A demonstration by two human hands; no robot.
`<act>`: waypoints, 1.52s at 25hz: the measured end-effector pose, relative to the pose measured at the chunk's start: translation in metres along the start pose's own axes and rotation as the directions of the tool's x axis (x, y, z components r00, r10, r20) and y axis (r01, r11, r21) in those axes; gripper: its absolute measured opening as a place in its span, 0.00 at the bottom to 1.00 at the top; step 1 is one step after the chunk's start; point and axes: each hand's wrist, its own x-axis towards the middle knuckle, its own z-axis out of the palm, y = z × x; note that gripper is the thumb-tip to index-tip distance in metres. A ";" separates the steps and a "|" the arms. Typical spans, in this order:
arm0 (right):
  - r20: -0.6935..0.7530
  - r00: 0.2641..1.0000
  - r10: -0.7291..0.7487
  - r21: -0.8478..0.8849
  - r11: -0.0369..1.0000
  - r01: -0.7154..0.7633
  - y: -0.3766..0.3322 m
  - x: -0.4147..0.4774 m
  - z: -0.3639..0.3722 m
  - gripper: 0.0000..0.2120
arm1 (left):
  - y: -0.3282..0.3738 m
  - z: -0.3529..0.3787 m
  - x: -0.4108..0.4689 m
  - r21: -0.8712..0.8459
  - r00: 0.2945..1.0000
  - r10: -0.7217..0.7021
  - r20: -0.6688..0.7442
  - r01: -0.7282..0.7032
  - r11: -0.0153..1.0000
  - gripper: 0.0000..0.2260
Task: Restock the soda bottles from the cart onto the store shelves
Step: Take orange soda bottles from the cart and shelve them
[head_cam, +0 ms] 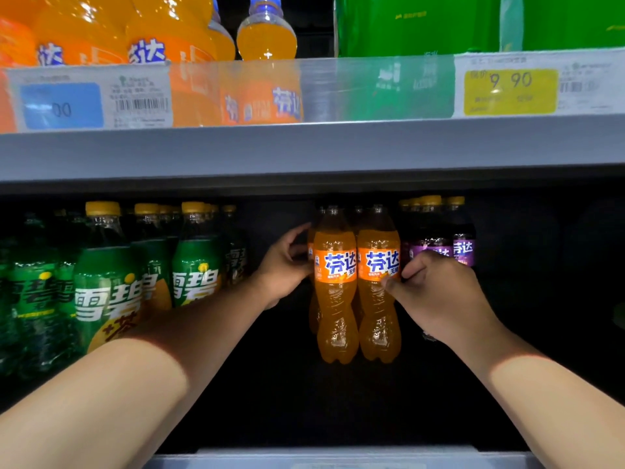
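Observation:
Two orange soda bottles stand side by side on the dark lower shelf, the left bottle (334,289) and the right bottle (378,289), with more orange bottles partly hidden behind them. My left hand (284,265) curls its fingers round the left side of the left bottle at label height. My right hand (436,292) grips the right side of the right bottle, thumb pressed on the label's lower edge. Both bottles are upright.
Green soda bottles (108,286) with yellow caps fill the shelf's left part. Purple soda bottles (460,245) stand just right of the orange ones. A grey shelf edge (304,147) with price tags (510,91) hangs above, carrying large orange bottles (267,32) and green packs (439,22).

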 end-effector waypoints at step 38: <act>0.234 0.967 0.099 -0.036 0.995 -0.093 -0.005 -0.010 0.003 0.21 | 0.028 0.003 -0.052 -0.161 0.981 -0.149 0.123 0.168 0.973 0.29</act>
